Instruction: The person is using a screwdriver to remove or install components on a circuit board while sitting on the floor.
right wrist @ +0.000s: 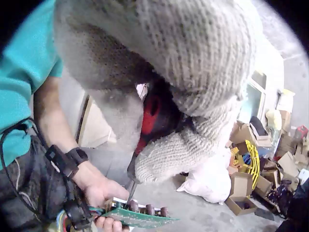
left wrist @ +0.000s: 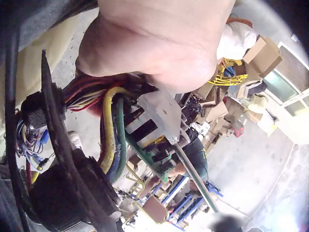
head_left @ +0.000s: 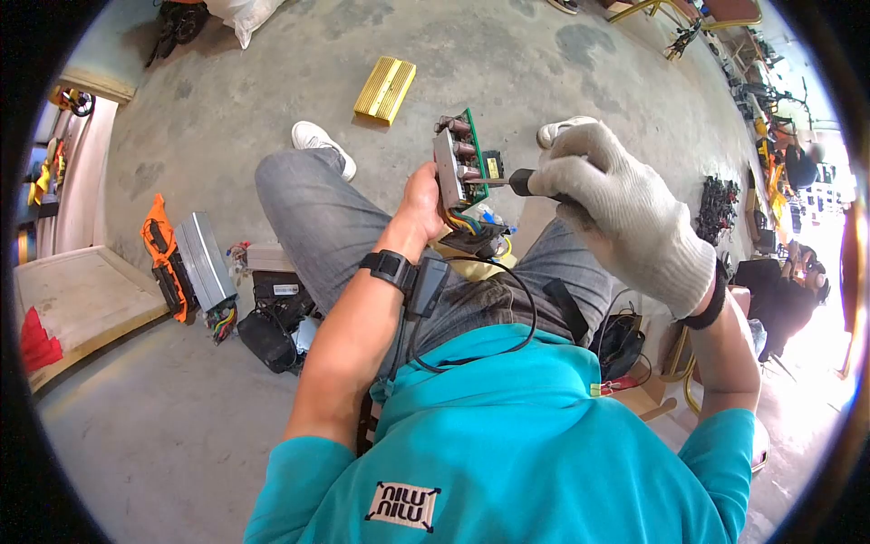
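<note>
A green circuit board [head_left: 475,145] with brown cylindrical parts and a metal plate [head_left: 446,169] stands between the knees, held by my bare left hand [head_left: 420,201]. My right hand [head_left: 621,213], in a white knit glove, grips a screwdriver [head_left: 520,182] whose shaft reaches the board. In the right wrist view the gloved fingers curl round its red and black handle [right wrist: 153,113], and the tip meets the board [right wrist: 137,218] beside the brown parts. Thick yellow, green and blue wires [left wrist: 112,130] leave the board's end in the left wrist view.
A yellow finned case [head_left: 385,91] lies on the concrete floor ahead. To the left are a silver case [head_left: 205,261], an orange-black item [head_left: 161,257] and a low wooden platform [head_left: 86,299]. Black cables [head_left: 716,210] lie at the right. Open cardboard boxes [right wrist: 240,194] stand farther off.
</note>
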`<state>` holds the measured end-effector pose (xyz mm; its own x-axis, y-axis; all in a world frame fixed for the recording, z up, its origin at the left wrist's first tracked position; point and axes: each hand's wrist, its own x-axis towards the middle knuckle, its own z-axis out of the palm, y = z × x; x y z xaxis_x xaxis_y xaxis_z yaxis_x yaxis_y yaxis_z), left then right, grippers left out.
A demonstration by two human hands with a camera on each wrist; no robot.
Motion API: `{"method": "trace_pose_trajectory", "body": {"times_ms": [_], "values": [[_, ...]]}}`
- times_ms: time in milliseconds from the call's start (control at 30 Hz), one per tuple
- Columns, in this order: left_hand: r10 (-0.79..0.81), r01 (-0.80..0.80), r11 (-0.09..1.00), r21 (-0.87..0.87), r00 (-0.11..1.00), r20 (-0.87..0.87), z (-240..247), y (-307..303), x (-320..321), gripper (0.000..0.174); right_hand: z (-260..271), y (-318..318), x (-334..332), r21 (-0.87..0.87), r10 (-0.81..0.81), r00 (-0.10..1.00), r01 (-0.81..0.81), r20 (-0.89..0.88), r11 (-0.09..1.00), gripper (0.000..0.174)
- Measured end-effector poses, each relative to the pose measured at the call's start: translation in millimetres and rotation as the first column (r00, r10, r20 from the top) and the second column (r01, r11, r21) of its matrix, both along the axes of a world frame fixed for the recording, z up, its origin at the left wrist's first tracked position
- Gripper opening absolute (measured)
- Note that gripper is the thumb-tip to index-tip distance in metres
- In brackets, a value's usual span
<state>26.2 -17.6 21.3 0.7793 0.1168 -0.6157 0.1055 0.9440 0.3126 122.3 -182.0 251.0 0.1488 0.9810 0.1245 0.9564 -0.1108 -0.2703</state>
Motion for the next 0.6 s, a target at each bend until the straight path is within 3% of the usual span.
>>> {"method": "trace_pose_trajectory", "body": {"times_ms": [100,167,300,367,500,567,600], "values": [[-0.020,0.020,0.999,0.043,1.000,-0.021,-2,0,-1,0.031,2,0,-9,-0.127,-0.014,0.999,0.021,0.053,0.992,0.026],[-0.029,0.026,0.999,0.038,0.996,0.083,-13,2,-1,0.032,10,8,-24,-0.382,-0.421,0.906,0.405,0.045,0.830,0.035],[-0.020,0.022,0.999,0.049,0.999,-0.042,9,-1,-2,0.034,8,-5,-15,-0.230,-0.324,0.941,0.295,-0.097,0.927,0.034],[0.006,-0.004,0.998,0.060,1.000,-0.024,6,-1,-1,0.035,1,-8,-6,-0.077,-0.060,0.994,0.053,-0.092,0.996,0.031],[-0.021,0.023,0.999,0.044,0.999,-0.041,8,0,-3,0.034,3,-3,-16,-0.200,-0.172,0.985,0.169,0.005,0.965,0.033],[-0.008,0.007,0.997,0.080,1.000,0.011,3,0,-1,0.033,2,-2,-18,-0.233,-0.414,0.909,0.393,-0.049,0.890,0.030],[-0.009,0.007,0.997,0.083,1.000,0.014,2,0,1,0.033,5,-3,-17,-0.229,-0.415,0.909,0.394,-0.047,0.890,0.030]]}}
